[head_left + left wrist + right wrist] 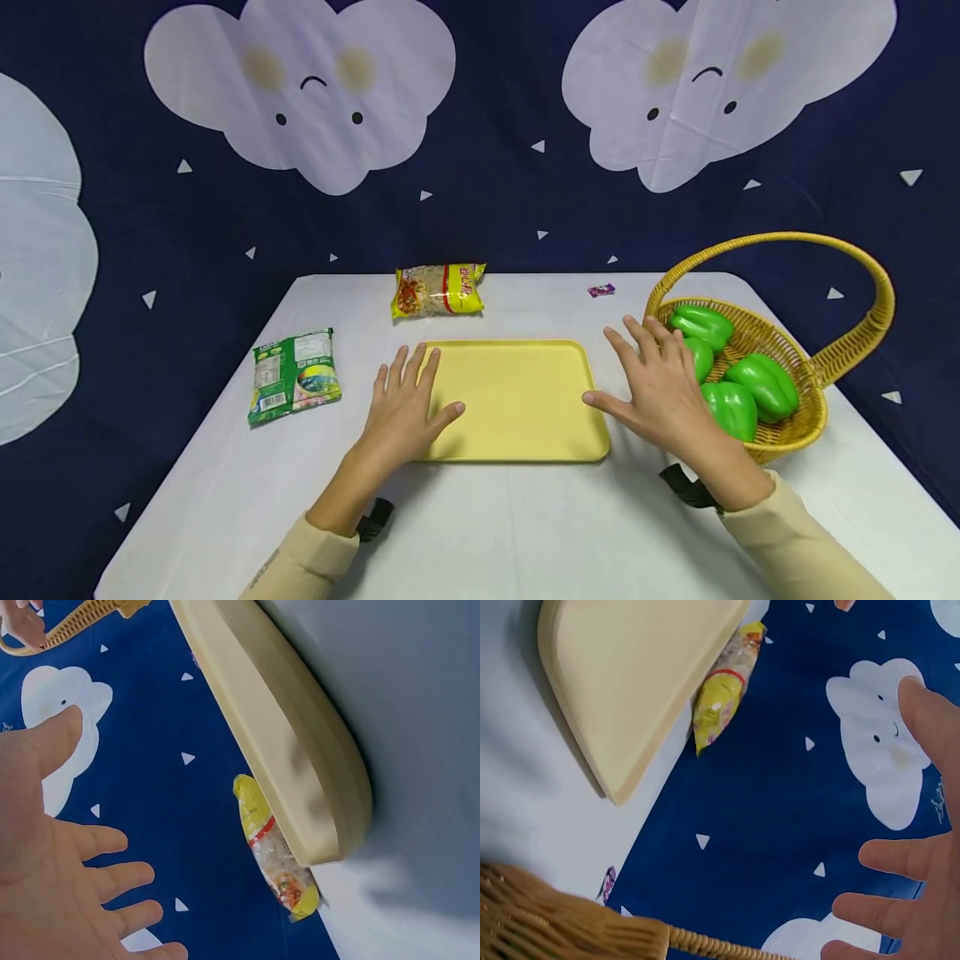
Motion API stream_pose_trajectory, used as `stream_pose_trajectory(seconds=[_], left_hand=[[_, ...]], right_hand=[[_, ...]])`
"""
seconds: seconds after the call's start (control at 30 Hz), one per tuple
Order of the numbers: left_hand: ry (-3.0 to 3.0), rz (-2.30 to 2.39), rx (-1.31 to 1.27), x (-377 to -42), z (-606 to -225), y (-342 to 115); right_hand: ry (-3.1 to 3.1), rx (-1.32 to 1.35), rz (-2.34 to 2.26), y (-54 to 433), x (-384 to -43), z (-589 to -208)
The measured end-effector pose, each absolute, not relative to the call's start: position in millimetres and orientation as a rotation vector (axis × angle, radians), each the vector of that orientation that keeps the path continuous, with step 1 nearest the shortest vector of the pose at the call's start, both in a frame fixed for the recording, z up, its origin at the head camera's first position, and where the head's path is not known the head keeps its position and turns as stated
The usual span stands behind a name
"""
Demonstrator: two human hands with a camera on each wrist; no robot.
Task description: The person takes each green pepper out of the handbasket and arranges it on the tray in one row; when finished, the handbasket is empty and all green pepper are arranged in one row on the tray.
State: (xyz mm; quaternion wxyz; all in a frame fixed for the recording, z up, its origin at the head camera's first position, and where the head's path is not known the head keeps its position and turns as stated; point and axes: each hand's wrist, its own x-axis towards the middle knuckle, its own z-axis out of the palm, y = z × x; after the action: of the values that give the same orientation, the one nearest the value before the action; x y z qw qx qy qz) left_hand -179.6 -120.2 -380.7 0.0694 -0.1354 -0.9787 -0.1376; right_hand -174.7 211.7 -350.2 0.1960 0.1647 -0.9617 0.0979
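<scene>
A yellow tray [517, 400] lies flat in the middle of the white table in the head view. Over its left end hovers my left hand [405, 408], fingers spread and holding nothing; the left wrist view shows the bare palm [52, 885] apart from the tray [300, 772]. My right hand [660, 387] is held up between the tray's right end and a wicker basket [813, 417], its fingers spread too. Several green bell peppers [763, 387] sit in the basket, partly hidden by that hand. The right wrist view shows nothing in the right hand [922, 892].
A green snack packet [295, 377] lies at the left of the table. Behind the tray is a yellow-ended clear food packet [438, 291], and a small purple wrapped candy [601, 290] lies at the back right. The basket's tall handle [780, 237] arches upward. A dark-blue cloud-print cloth hangs behind.
</scene>
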Motion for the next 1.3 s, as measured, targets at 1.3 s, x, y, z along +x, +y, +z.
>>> stream_pose_trajectory(seconds=[1.3], left_hand=[[-3.072, -0.879, -0.488, -199.4, -398.6, -185.9]], right_hand=[[-2.656, 0.420, 0.550, 279.4, -183.9, -317.6]])
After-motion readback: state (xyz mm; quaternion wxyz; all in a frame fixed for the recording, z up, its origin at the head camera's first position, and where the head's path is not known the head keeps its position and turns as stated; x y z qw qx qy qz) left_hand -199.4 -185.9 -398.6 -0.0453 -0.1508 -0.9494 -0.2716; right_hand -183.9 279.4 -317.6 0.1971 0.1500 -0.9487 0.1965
